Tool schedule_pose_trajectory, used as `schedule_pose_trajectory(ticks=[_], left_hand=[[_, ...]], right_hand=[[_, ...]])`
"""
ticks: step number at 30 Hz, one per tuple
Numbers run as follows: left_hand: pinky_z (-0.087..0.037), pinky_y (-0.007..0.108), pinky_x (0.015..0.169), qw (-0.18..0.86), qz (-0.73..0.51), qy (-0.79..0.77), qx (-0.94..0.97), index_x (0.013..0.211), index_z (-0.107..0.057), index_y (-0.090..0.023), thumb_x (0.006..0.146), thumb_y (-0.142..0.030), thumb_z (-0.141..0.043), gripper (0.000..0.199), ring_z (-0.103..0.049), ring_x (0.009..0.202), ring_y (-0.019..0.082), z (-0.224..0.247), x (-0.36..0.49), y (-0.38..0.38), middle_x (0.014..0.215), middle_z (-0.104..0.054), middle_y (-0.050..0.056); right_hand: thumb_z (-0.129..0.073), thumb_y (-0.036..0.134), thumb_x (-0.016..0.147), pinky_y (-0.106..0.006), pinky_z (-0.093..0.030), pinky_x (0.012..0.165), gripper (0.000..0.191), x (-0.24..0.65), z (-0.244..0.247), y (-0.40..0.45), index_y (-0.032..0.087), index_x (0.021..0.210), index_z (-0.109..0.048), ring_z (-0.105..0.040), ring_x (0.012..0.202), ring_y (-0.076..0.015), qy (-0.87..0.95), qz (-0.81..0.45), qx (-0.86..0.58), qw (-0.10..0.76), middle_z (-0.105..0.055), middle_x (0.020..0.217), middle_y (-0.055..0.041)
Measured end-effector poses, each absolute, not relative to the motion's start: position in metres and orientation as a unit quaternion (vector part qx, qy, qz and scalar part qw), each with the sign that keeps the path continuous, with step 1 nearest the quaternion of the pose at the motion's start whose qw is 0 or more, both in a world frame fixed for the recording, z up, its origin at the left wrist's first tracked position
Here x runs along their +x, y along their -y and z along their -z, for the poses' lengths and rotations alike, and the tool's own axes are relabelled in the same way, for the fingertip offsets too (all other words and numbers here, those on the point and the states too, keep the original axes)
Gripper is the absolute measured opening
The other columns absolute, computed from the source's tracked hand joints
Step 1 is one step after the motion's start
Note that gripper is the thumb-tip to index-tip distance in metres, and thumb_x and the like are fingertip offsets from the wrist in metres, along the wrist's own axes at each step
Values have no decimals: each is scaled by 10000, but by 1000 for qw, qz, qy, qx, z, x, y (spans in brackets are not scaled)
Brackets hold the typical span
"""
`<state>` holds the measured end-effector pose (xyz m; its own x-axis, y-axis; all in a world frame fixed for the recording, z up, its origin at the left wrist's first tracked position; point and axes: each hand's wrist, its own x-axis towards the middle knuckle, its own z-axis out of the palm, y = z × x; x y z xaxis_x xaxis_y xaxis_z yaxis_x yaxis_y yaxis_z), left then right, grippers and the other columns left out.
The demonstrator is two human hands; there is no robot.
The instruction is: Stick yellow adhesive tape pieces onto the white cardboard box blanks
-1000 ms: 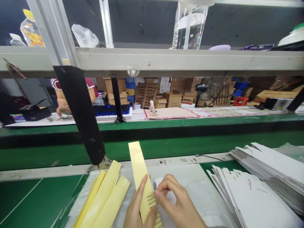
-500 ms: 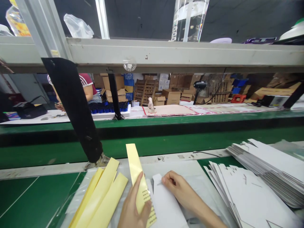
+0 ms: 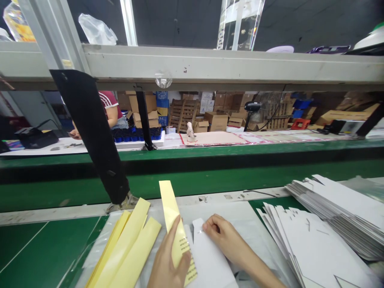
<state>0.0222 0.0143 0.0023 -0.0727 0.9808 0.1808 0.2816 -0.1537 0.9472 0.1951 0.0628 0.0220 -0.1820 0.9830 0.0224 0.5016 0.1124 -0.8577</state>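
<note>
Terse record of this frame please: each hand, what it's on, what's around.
left hand: grips a yellow paper strip, dark print near its lower end
right hand: fingers against a white die-cut card; hold unclear
things: loose yellow strips left of the hands; stacked white die-cut cards to the right
rest: green work mat at left; co-worker at the far bench; cardboard boxes behind
</note>
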Motion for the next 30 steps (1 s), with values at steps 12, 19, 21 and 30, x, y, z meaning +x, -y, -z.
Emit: schedule_pose_trajectory(ticks=[12, 19, 21, 30], left_hand=[[-264, 366, 998, 367, -478, -540, 587, 1282, -356, -168, 759, -289, -490, 553, -334, 1222, 246, 0, 21, -15, 1319, -404, 81], [-278, 369, 994, 357, -456, -550, 602, 1287, -336, -167, 756, -305, -463, 564, -343, 1218, 241, -1, 20, -16, 1312, -411, 82], [-273, 374, 995, 356, -443, -556, 606, 1289, -335, -161, 757, -304, -450, 562, -346, 1216, 238, -3, 20, -15, 1311, -411, 90], [-252, 371, 1004, 402, -450, -528, 597, 1293, -313, -166, 764, -332, -455, 572, -318, 1232, 228, -1, 17, -17, 1334, -377, 84]], right_hand=[[-420, 289, 782, -230, -324, 576, 191, 191, -22, -60, 191, 623, -459, -480, 650, -139, 704, -261, -592, 294, -512, 679, -1], [-446, 482, 758, -230, -290, 515, 265, 193, -22, -58, 239, 863, -426, -496, 560, -167, 661, -230, -677, 229, -519, 583, 31], [-437, 503, 761, -234, -298, 537, 278, 189, -21, -58, 239, 847, -431, -520, 607, -179, 676, -237, -661, 224, -555, 632, 15], [-408, 436, 798, -241, -348, 593, 303, 202, -19, -53, 217, 998, -471, -538, 679, -179, 666, -318, -623, 261, -554, 663, 1]])
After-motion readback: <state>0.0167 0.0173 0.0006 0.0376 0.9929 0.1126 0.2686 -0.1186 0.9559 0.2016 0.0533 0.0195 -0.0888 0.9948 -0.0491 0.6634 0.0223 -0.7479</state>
